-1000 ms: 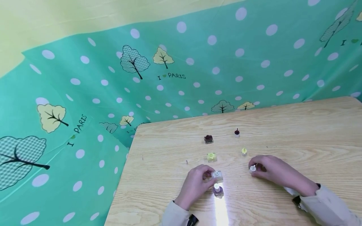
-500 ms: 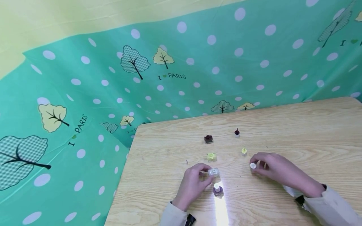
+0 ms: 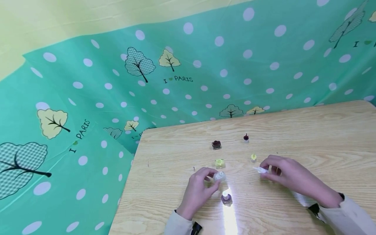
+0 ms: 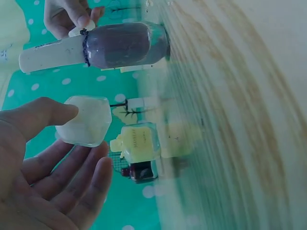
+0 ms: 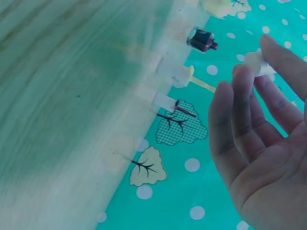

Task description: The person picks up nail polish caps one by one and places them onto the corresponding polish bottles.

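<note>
My left hand (image 3: 199,191) pinches an uncapped white nail polish bottle (image 4: 88,122) between thumb and fingers, raised off the table and tilted in the left wrist view. Across from it, my right hand (image 3: 286,171) grips a white nail polish cap (image 3: 261,170) by its sides, its thin brush end aimed left towards the bottle. In the right wrist view the fingertips hide part of this cap (image 5: 259,63). Just in front of the left hand stands a purple nail polish bottle (image 3: 227,199) with its white cap on.
Behind the left hand, an open yellow polish bottle (image 3: 219,164) and an open dark red one (image 3: 216,145) stand on the wooden table (image 3: 164,195). A yellow brush cap (image 3: 253,158) and a dark red brush cap (image 3: 246,138) stand brush up to their right. Polka-dot cloth (image 3: 205,75) hangs behind.
My left hand has lifted the white bottle off the table, moving it back and left and tilting it. My right hand has turned the white cap from brush up to lying sideways, brush leftwards.
</note>
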`<state>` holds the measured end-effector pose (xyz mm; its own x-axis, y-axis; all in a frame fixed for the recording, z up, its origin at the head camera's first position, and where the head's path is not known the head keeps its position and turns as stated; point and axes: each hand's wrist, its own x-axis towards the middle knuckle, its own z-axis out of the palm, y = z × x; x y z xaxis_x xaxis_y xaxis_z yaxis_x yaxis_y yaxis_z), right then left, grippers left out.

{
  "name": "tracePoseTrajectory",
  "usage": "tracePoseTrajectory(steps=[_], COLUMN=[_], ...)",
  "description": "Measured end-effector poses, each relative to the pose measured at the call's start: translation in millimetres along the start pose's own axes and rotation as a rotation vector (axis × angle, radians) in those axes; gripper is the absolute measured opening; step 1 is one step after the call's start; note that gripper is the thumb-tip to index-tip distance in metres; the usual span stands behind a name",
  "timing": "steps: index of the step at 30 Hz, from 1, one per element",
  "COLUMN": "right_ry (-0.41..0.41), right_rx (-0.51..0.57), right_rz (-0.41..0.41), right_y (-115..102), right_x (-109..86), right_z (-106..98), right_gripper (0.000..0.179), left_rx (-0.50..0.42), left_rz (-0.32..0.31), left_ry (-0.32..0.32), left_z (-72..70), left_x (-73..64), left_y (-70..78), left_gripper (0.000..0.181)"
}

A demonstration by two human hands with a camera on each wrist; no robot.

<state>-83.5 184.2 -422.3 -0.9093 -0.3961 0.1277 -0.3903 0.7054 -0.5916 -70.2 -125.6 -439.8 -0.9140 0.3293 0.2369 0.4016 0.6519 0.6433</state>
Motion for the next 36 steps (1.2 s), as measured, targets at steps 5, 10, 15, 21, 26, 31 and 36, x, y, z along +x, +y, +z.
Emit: tracePoseTrajectory(steps=[5, 10, 15, 21, 26, 31, 36], right_ry=[0.063, 0.097, 0.107, 0.101, 0.091, 0.092, 0.093], right_rx=[-0.018, -0.019, -0.04, -0.06, -0.042, -0.039, -0.036], right_rz=[-0.049, -0.092, -0.132, -0.157, -0.148, -0.175, -0.188], right_y=[-6.2, -13.9, -20.6, -27.0, -33.9, -39.2, -42.9], right_x=[-2.2, -2.7, -1.7, 1.0, 2.9, 4.9, 6.2], right_z=[-1.2, -1.8, -1.6, 0.0, 0.7, 2.7, 4.5], right_gripper=[0.012, 0.011, 0.01, 0.01, 0.009, 0.008, 0.009], left_rx=[0.009, 0.011, 0.02, 0.02, 0.04, 0.069, 0.085], left_rz=[0.032, 0.046, 0.07, 0.101, 0.121, 0.144, 0.168], left_ry=[0.039, 0.058, 0.071, 0.086, 0.096, 0.107, 0.114], left_z=[-2.5, -4.3, -5.0, -5.1, -5.2, -4.6, -3.7], left_x=[0.7, 0.4, 0.1, 0.9, 2.0, 2.1, 1.9], left_y=[3.1, 5.9, 7.6, 10.5, 13.0, 14.6, 16.4], left_gripper=[0.026, 0.026, 0.026, 0.028, 0.028, 0.027, 0.026])
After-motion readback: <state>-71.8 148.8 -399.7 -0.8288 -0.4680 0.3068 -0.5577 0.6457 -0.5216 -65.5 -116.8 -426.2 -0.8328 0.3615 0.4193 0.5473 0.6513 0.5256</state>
